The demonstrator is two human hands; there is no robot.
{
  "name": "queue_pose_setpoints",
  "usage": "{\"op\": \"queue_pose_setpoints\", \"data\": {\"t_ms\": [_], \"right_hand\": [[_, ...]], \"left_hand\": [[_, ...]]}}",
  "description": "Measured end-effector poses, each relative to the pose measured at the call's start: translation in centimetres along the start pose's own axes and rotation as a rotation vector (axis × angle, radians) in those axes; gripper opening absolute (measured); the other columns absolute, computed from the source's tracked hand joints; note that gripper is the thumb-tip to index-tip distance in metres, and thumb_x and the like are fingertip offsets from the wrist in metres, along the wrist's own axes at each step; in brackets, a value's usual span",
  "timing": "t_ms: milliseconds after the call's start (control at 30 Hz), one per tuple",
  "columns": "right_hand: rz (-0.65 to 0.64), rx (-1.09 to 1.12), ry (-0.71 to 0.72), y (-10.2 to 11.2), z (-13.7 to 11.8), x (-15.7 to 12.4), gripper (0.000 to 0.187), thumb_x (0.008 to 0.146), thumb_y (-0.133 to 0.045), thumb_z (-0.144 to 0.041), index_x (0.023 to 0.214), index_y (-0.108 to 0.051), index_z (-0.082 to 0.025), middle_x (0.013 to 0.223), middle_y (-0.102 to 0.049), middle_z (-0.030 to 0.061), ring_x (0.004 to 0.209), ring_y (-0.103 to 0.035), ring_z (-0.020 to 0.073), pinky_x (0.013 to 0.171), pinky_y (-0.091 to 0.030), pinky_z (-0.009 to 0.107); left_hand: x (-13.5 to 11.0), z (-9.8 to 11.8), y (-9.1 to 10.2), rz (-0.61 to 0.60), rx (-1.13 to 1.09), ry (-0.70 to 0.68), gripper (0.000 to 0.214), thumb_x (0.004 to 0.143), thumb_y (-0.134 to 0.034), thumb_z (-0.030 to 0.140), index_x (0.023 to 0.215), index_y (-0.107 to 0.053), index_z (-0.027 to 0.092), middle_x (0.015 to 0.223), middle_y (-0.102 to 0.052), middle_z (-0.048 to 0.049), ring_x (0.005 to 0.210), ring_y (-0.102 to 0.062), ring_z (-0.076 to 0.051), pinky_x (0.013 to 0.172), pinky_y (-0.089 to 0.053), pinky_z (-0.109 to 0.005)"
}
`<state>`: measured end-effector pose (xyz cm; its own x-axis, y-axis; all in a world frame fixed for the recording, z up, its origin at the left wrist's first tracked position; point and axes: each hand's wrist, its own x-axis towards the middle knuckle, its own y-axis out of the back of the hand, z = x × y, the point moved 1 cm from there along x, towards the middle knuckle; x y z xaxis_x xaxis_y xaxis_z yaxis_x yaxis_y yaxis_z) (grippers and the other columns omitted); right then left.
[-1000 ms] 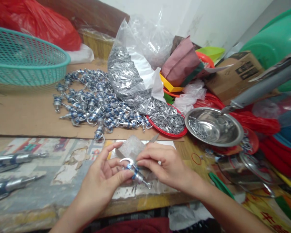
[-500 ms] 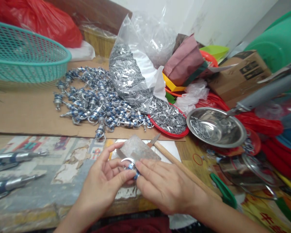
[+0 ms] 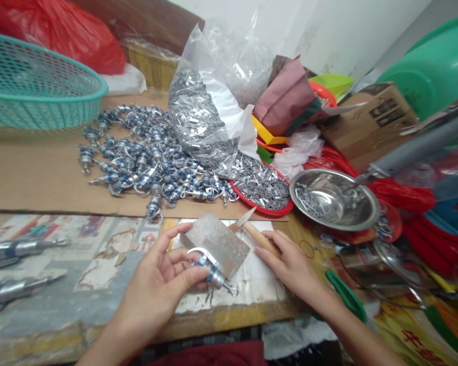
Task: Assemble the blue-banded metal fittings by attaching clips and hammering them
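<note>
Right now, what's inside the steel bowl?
Thin metal pieces are heaped at the left of the steel bowl; the rest is bare. A grey-handled tool reaches its right rim. Anything beneath the heap is covered.

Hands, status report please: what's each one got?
Left hand pinches the blue-banded metal fitting. Right hand rests open on the wooden handle. Metal block lies between them.

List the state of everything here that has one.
Left hand, shut on clip.
Clip, held near its hook end.
Right hand, open, touching handle.
Handle, lying on table.
Bag, open, holding metal bits.
Bowl, upright, few parts inside.
Plate, heaped with bits.
</note>
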<state>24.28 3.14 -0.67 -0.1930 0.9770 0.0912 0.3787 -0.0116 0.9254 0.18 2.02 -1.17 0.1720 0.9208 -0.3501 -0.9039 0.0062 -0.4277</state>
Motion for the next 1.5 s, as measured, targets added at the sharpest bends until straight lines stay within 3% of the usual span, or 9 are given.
{"op": "queue_pose_setpoints", "data": {"t_ms": [300,467,567,700,800,933,1167,1367,1500], "right_hand": [[0.213,0.137,0.42,4.3,-6.1,-2.7,0.057,0.085,-0.051,-0.006,0.136,-0.037,-0.026,0.111,-0.063,0.0043,0.098,-0.061,0.0146,0.079,-0.049,0.021],[0.044,-0.006,0.452,3.1,-6.2,-2.8,0.057,0.084,-0.041,-0.001,0.137,-0.038,-0.022,0.088,-0.065,0.0059,0.071,-0.063,0.0162,0.059,-0.051,0.025],[0.115,0.002,0.475,2.4,-5.9,-3.3,0.058,0.083,-0.041,-0.001,0.137,-0.037,-0.022,0.093,-0.066,0.0074,0.077,-0.064,0.0176,0.062,-0.052,0.027],[0.119,0.11,0.357,1.6,-4.6,-3.1,0.048,0.087,-0.044,-0.008,0.133,-0.045,-0.021,0.1,-0.067,0.0076,0.084,-0.065,0.0165,0.07,-0.053,0.025],[0.139,0.166,0.136,0.9,-2.4,-1.6,0.041,0.087,-0.052,-0.02,0.128,-0.052,-0.017,0.113,-0.065,0.0099,0.098,-0.063,0.0196,0.081,-0.052,0.029],[-0.056,0.079,0.025,0.3,-0.1,1.2,0.033,0.085,-0.056,-0.029,0.115,-0.063,-0.02,0.106,-0.07,0.0059,0.09,-0.067,0.0198,0.077,-0.053,0.029],[0.09,-0.145,-0.111,1.8,1.9,8.4,0.023,0.089,-0.049,-0.02,0.1,-0.068,-0.014,0.102,-0.067,0.0122,0.099,-0.061,0.0234,0.09,-0.044,0.038],[0.007,-0.194,-0.128,1.5,2.8,11.9,0.021,0.087,-0.056,-0.03,0.102,-0.06,-0.015,0.107,-0.061,0.0059,0.097,-0.059,0.0191,0.085,-0.047,0.042],[0.071,-0.095,-0.084,2.1,2.8,11.8,0.015,0.08,-0.06,-0.014,0.094,-0.063,-0.012,0.095,-0.064,0.0081,0.097,-0.059,0.0234,0.09,-0.043,0.043]], "left_hand": [[0.2,0.0,0.0,0.057,0.017,-0.044,0.079,0.055,-0.081,0.02,0.122,-0.04,0.019,0.062,-0.067,0.0032,0.055,-0.066,-0.016,0.053,-0.058,-0.026],[-0.1,-0.2,-0.2,0.089,0.033,-0.052,0.077,0.057,-0.08,0.02,0.123,-0.041,0.021,0.063,-0.069,0.0033,0.055,-0.067,-0.016,0.055,-0.059,-0.029],[-0.1,-0.4,-0.1,0.098,0.034,-0.066,0.079,0.055,-0.081,0.021,0.123,-0.04,0.021,0.061,-0.069,0.0032,0.054,-0.067,-0.017,0.053,-0.059,-0.029],[-0.1,-0.4,0.0,0.101,0.126,-0.092,0.074,0.058,-0.078,0.027,0.122,-0.041,0.023,0.064,-0.069,0.0037,0.057,-0.069,-0.019,0.056,-0.059,-0.033],[-0.1,0.3,-0.1,0.068,0.341,-0.125,0.035,0.064,-0.071,0.032,0.094,-0.062,0.017,0.067,-0.073,-0.0029,0.063,-0.071,-0.022,0.062,-0.058,-0.033],[-0.2,1.4,0.2,0.076,0.53,-0.232,0.009,0.06,-0.071,0.029,0.06,-0.073,0.02,0.07,-0.072,-0.0054,0.068,-0.067,-0.021,0.067,-0.052,-0.03],[-0.1,1.7,0.3,0.06,0.748,-0.546,0.006,0.065,-0.071,0.026,0.062,-0.074,0.03,0.076,-0.063,0.0,0.073,-0.061,-0.017,0.066,-0.046,-0.025],[0.0,1.7,0.2,0.025,0.792,-0.557,0.009,0.066,-0.072,0.023,0.066,-0.076,0.032,0.07,-0.07,0.001,0.068,-0.065,-0.017,0.061,-0.05,-0.023],[-0.1,1.7,0.4,-0.002,0.776,-0.565,0.015,0.068,-0.07,0.019,0.069,-0.076,0.033,0.069,-0.071,0.0023,0.068,-0.066,-0.016,0.063,-0.05,-0.021]]}}
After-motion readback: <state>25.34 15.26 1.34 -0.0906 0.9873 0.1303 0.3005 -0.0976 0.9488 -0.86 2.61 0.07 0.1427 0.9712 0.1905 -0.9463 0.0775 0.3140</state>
